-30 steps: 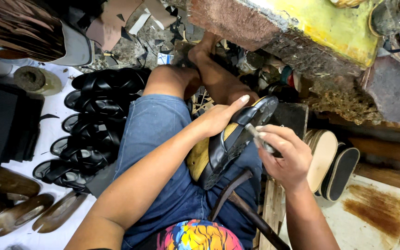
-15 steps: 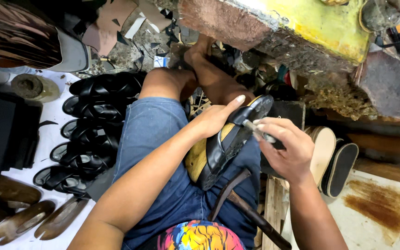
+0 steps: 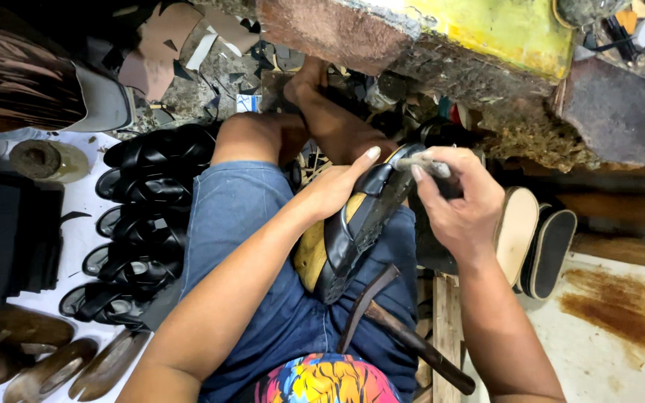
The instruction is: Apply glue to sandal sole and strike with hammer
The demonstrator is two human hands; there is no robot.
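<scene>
The black shoe [image 3: 356,224] lies sole-up across the lap, on the blue denim shorts [image 3: 263,298], pulled over a yellowish last [image 3: 311,254] whose side shows beneath it. The left hand [image 3: 337,186] is clamped over the upper side of the shoe, fingers curled round it, thumb stretched out flat towards the toe, pinning it against the thigh. The right hand [image 3: 460,205] is closed round a small pale-handled tool [image 3: 423,163], thumb and forefinger pinching it close to the tip, and that tip meets the shoe right at the toe edge; what kind of tool it is I cannot tell from here. To work this edge well, I'd judge, the bracing hand needs to hold the shoe dead steady, the tool wants short controlled strokes along the rim of the sole, and that outstretched thumb should sit clear of the tool's path. A hammer [image 3: 390,328] rests untouched on the lap just below the shoe, handle running off to the lower right. Off to the person's left, a row of black sandals [image 3: 143,216] is lined up on a white sheet; to the right, tan soles [image 3: 516,231] lean on edge.
</scene>
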